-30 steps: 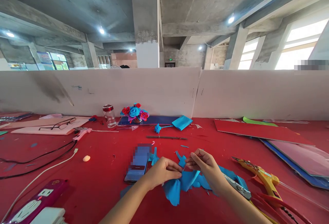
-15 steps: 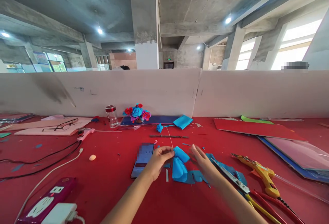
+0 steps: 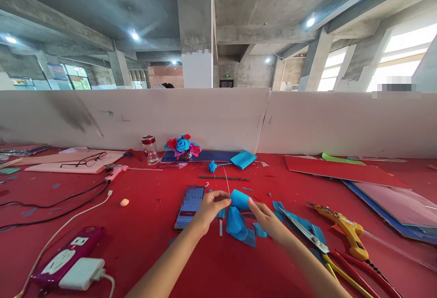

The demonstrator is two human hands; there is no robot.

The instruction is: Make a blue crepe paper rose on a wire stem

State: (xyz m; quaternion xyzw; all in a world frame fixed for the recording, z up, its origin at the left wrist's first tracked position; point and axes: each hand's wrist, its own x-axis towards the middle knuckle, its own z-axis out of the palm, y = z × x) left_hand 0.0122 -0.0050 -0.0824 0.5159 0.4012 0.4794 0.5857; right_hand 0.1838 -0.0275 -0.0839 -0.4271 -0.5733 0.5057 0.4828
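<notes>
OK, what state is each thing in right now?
Left hand: pinching blue paper
Right hand: touching blue paper
Phone: lit up, lying flat
Glass bottle: upright, lid on
Power strip: red light on, charger plugged in
Scissors: lying flat
Yellow glue gun: lying down

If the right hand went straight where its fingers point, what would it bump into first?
Probably the blue paper: the right hand reaches its edge, though touching or just short is hard to tell. Past the paper, the left hand seems next in line.
</notes>
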